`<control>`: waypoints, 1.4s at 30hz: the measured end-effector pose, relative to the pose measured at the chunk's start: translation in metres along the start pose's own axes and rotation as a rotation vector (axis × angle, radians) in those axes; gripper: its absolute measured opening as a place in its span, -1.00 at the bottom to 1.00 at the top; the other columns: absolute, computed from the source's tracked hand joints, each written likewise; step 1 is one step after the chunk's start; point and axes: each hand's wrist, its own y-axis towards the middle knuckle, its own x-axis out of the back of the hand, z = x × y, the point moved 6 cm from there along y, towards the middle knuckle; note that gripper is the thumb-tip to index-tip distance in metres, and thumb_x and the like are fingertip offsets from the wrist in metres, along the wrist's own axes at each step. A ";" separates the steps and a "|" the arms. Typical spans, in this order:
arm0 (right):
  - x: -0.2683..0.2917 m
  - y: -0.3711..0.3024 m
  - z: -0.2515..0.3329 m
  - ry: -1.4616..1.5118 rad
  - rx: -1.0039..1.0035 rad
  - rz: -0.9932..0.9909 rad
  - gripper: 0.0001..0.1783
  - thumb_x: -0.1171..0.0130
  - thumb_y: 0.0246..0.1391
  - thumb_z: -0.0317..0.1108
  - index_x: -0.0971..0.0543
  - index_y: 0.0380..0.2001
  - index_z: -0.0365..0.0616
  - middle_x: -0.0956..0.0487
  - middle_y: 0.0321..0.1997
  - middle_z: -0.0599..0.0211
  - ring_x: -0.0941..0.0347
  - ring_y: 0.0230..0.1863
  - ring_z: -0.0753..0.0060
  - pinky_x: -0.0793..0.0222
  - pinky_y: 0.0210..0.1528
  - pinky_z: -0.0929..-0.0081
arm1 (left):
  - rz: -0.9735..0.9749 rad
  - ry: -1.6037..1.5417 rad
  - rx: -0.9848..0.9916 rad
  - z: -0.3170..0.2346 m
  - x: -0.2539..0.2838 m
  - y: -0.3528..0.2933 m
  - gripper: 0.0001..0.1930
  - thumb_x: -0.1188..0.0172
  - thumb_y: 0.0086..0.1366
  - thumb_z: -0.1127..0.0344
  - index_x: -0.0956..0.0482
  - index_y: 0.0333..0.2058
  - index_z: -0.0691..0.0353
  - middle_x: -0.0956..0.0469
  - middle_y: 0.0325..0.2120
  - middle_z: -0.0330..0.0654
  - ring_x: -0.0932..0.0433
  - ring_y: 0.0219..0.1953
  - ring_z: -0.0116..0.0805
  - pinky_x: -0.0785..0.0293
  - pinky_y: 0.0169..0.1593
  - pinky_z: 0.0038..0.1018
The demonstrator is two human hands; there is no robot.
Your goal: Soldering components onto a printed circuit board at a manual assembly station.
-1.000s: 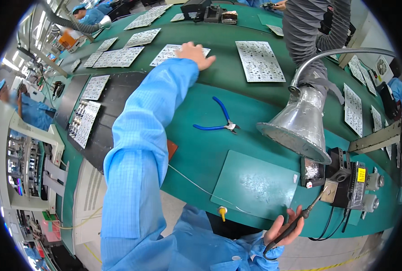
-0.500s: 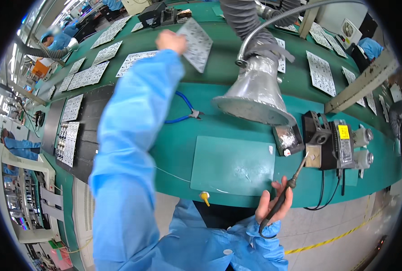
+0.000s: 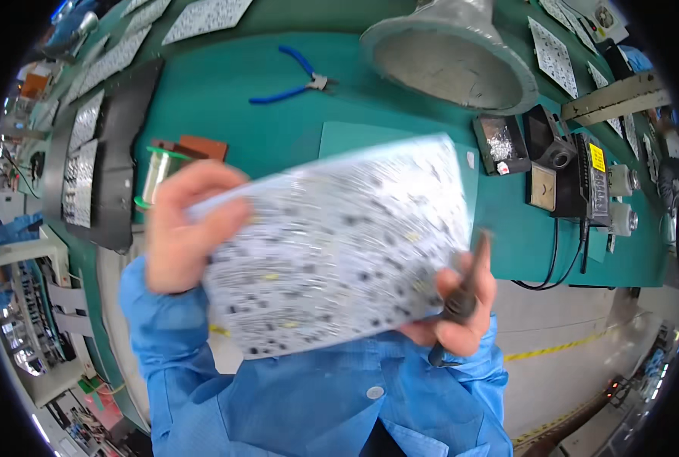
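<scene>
A whitish circuit board (image 3: 332, 251), covered in small dark spots and blurred by motion, is held up in front of my body. My left hand (image 3: 191, 228) grips its left edge, thumb over the face and fingers behind. My right hand (image 3: 461, 337) is closed round a soldering iron (image 3: 465, 293), tip pointing up, and sits against the board's right edge. Whether those fingers also pinch the board, I cannot tell. The board covers much of the lighter green mat (image 3: 355, 131) on the bench.
Blue-handled cutters (image 3: 301, 84) lie beyond the board, left of a metal fume hood (image 3: 461, 65). To the right stand a small parts tray (image 3: 501, 145) and a black soldering station (image 3: 583, 179). A solder spool (image 3: 156, 177) is by my left hand; more boards (image 3: 206, 19) lie behind.
My left hand has brought the board from the far side of the bench back toward my body. My right hand, still holding the soldering iron, has risen to the board's edge. The view has tilted down.
</scene>
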 end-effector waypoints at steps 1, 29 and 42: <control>0.005 0.002 -0.001 -0.034 -0.078 0.161 -0.65 -0.33 -0.14 -0.19 -0.47 -0.24 0.15 -0.51 -0.05 0.05 -0.31 0.08 -0.10 -0.11 0.10 -0.39 | 0.101 -0.091 0.051 0.016 -0.021 0.003 -0.81 -0.25 0.05 0.37 -0.52 -0.37 0.33 -0.52 -0.47 -0.29 -0.41 -0.39 -0.62 -0.34 -0.26 -0.65; -0.007 -0.028 -0.046 -0.353 -0.371 0.253 -0.47 -0.18 0.05 -0.05 -0.36 0.03 -0.04 -0.57 -0.13 0.00 -0.36 0.08 -0.05 0.11 0.23 -0.24 | -0.243 0.235 -0.646 0.068 -0.066 -0.028 -0.84 -0.20 -0.12 0.70 -0.54 -0.50 0.36 -0.44 -0.72 -0.18 -0.35 -0.72 -0.46 -0.14 -0.63 -0.62; -0.042 0.025 -0.029 0.140 -0.440 0.105 -0.82 -0.24 -0.31 -0.27 -0.57 -0.59 -0.14 -0.41 -0.70 0.36 -0.25 -0.63 0.40 -0.32 -0.20 0.11 | -0.298 0.077 -0.428 0.093 -0.066 -0.011 -0.82 -0.24 -0.12 0.66 -0.47 -0.55 0.28 -0.37 -0.76 -0.27 -0.34 -0.77 -0.55 -0.15 -0.70 -0.64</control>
